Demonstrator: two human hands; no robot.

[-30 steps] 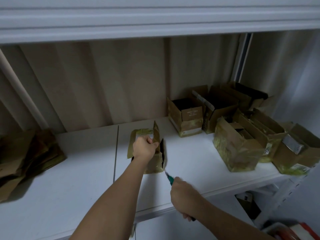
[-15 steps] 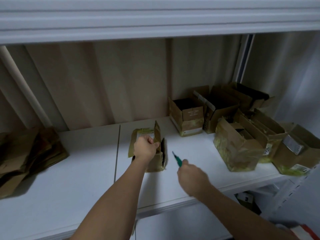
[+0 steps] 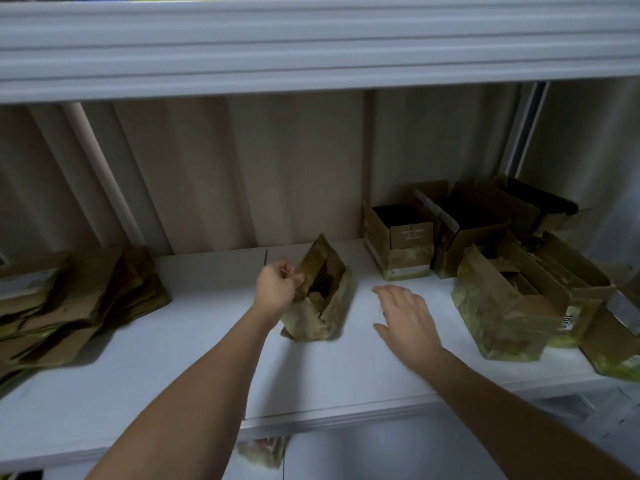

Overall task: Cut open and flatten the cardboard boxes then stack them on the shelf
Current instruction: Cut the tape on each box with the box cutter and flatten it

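My left hand (image 3: 277, 289) gripped the left flap of the small box (image 3: 320, 299) in the middle of the white shelf (image 3: 173, 368), fingers curled round the cardboard edge, much as it had a moment before. The box itself had changed: half a second earlier it stood fairly square with one flap raised, and now it leaned and sagged, its top pulled open so that the dark inside showed and its near corner crumpled against the shelf board. My right hand (image 3: 405, 313) had changed more. A second earlier it held a green-handled cutter with the tip close to the box's right side; now the hand hovered flat and spread, fingers straight and apart, palm down just to the right of the box and not touching it. I could not see the cutter anywhere, and whether it lay under my palm I could not tell; only a small dark speck showed at the edge of the hand. The view had also drawn nearer to the shelf. At the left end the pile of flattened cardboard (image 3: 69, 299) lay where it had been. At the right end the uncut boxes (image 3: 505, 306) stood crowded together, open-topped, with one upright box (image 3: 403, 247) nearest the back wall, well apart from the one in my grip.
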